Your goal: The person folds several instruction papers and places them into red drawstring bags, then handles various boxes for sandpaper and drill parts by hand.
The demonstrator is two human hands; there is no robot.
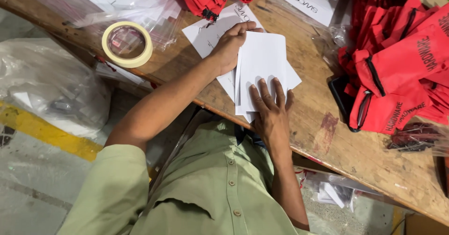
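Left hand (230,47) fingers curled on white folded paper (262,62) edge; right hand (271,108) fingers spread flat (pressing it down).

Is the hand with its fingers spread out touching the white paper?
Touching. The head view shows the right hand lying flat with its fingers spread on the white folded paper, no gap between them.

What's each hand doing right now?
Left hand: curled over the top edge of the white card, gripping it.
Right hand: open, flat, pressing the card's lower edge.
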